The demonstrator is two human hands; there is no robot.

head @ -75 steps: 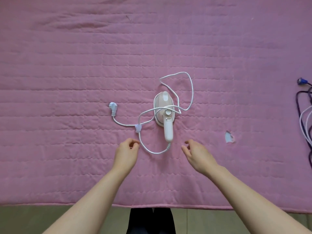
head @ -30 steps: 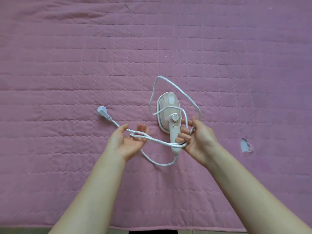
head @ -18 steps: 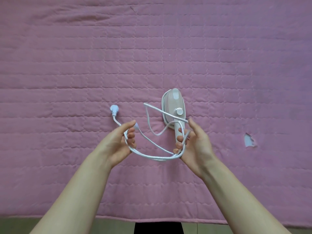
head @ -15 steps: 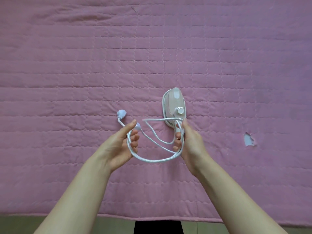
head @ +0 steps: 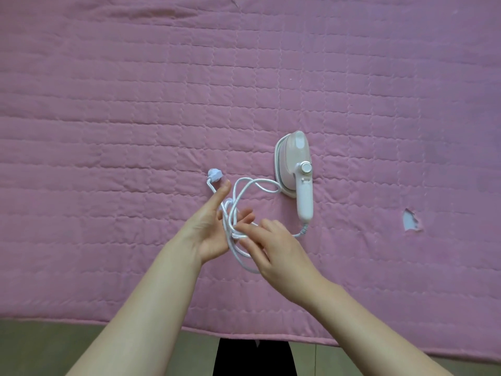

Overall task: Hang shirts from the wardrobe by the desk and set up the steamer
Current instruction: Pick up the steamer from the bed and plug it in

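A small pink-and-white handheld steamer lies flat on the pink quilted cover, its white handle pointing toward me. Its white cord runs from the handle's end and is gathered in loops to the left of it. My left hand is palm up with thumb and fingers extended, and the loops lie across the palm. The plug sticks out just above the thumb tip. My right hand reaches in from the right, back toward the camera, and its fingertips pinch the bundled cord at my left palm.
The cover has a small tear showing a bluish patch to the right of the steamer. Its front edge runs across the bottom of the view, with the floor below it.
The cord's loops have been drawn left into my left palm. My right hand left the steamer's handle side and moved across to the bundle. The steamer stays on the cover.
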